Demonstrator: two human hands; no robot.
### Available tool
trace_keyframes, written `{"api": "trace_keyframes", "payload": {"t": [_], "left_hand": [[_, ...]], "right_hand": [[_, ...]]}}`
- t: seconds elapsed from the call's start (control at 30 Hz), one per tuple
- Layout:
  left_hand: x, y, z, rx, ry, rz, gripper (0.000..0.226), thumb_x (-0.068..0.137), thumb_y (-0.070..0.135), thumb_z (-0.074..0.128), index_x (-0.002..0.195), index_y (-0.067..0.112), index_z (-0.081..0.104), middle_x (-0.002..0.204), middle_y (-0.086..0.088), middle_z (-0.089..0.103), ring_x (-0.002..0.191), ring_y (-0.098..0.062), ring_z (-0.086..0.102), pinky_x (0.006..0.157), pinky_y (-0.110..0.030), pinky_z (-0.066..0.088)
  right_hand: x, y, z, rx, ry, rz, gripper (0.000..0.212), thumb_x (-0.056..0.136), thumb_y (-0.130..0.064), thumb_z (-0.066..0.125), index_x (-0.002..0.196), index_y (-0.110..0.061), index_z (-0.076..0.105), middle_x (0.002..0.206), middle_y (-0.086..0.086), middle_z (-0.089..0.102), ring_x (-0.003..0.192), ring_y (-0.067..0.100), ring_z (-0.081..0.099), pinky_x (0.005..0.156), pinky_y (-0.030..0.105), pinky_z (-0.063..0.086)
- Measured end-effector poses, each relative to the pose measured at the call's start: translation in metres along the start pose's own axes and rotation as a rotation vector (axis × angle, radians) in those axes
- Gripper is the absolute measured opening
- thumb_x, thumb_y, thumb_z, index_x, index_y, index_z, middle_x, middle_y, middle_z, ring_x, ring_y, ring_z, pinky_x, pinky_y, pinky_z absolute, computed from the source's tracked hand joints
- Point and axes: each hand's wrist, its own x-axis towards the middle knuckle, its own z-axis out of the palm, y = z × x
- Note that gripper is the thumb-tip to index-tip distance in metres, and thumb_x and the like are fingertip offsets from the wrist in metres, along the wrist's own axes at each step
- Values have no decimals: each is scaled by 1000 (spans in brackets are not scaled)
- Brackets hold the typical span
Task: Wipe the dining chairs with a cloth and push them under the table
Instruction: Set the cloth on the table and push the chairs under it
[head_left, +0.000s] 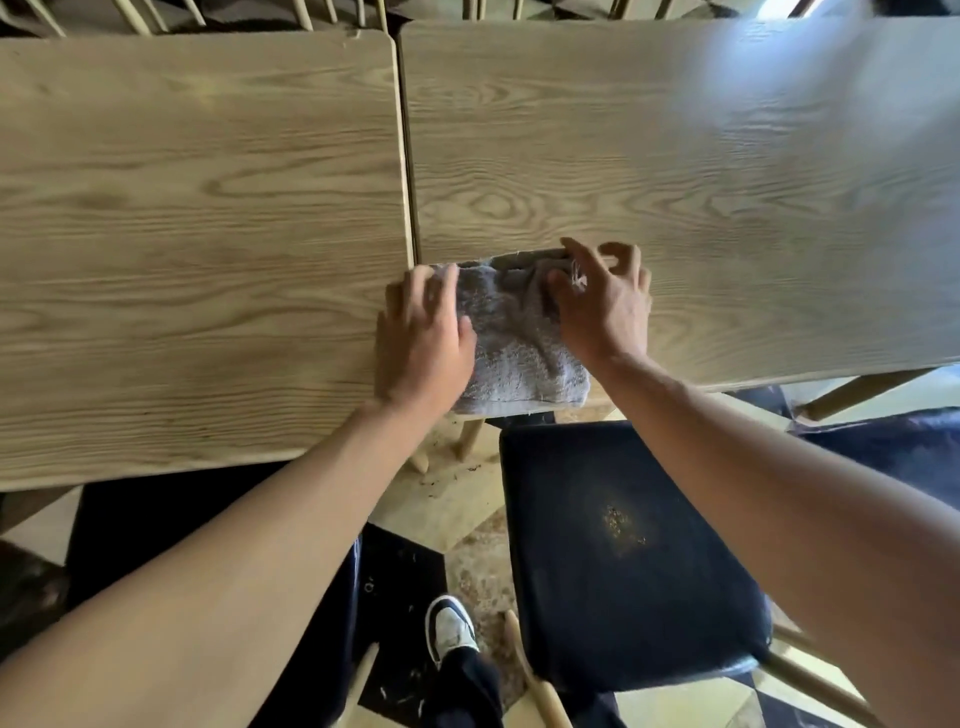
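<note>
A grey towel cloth (519, 343) lies folded at the near edge of the right wooden table (727, 182), across the seam with the left table (182, 234). My left hand (423, 338) rests flat on the cloth's left side. My right hand (605, 301) pinches the cloth's far right corner between thumb and fingers. Below the table edge, a chair with a dark blue seat (623, 551) stands pulled out, with crumbs on the middle of the cushion. Another dark seat (171, 525) sits partly under the left table, mostly hidden by my left forearm.
Pale wooden chair backs (140, 15) line the far side of both tables. My shoe (451, 629) stands on a black and cream tiled floor (467, 519) with scattered debris. A further dark seat (893, 447) shows at the right edge.
</note>
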Motion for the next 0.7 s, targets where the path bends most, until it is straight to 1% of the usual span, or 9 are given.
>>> {"api": "trace_keyframes", "payload": {"t": [0.03,0.1,0.17,0.2,0.27,0.37,0.47,0.53,0.7], "left_hand": [[-8,4,1,27,-32,58,53,93,24,57,143,9,48,143,-19,46,130,-38,42,104,-49,40],[-28,7,8,95,-232,140,56,102,37,41,153,16,34,161,-15,24,149,-33,18,119,-51,18],[-38,5,17,225,-361,149,61,103,47,22,158,21,17,166,-9,2,153,-26,-3,122,-51,5],[-40,3,18,259,-385,144,64,102,49,20,158,21,13,167,-7,-4,152,-25,-8,121,-51,3],[-39,1,18,278,-422,156,66,101,50,23,159,22,7,166,-6,-10,152,-25,-12,121,-51,0],[-36,4,8,206,-446,123,64,103,49,24,159,22,9,167,-4,-7,152,-23,-10,121,-50,-1],[-50,14,-5,135,-400,32,63,104,47,27,158,16,18,166,-11,7,152,-27,1,122,-49,3],[-65,22,-14,134,-411,-23,61,104,44,31,157,15,22,165,-15,11,151,-31,7,122,-49,8],[-109,33,-45,164,-525,33,57,100,33,41,153,16,27,162,-14,16,147,-31,16,117,-49,22]], "right_hand": [[-7,-1,-1,-43,66,-25,46,95,-44,50,141,-40,50,147,7,38,132,30,36,109,47,35],[-28,-7,3,-136,110,-154,49,98,-43,44,146,-37,45,158,9,30,146,34,23,120,53,19],[-49,-9,16,-245,-14,-298,50,102,-47,35,151,-36,38,164,10,23,152,36,10,124,53,6],[-59,-9,23,-297,-104,-327,51,104,-50,30,153,-38,33,165,9,19,153,36,3,124,53,3],[-66,-5,30,-360,-227,-290,54,104,-54,20,157,-42,20,168,7,10,154,32,-11,124,51,-1],[-64,-7,24,-377,-293,-264,56,104,-57,17,158,-42,13,169,4,2,153,30,-17,124,50,-5],[-77,-9,10,-388,-299,-299,57,104,-54,24,158,-34,23,168,6,5,153,32,-11,124,52,-3],[-99,-9,1,-386,-311,-346,57,104,-51,28,157,-30,27,168,8,6,154,33,-7,124,53,-1],[-160,-7,-20,-352,-420,-366,55,103,-47,40,153,-25,34,168,7,8,154,30,-4,124,53,-1]]}}
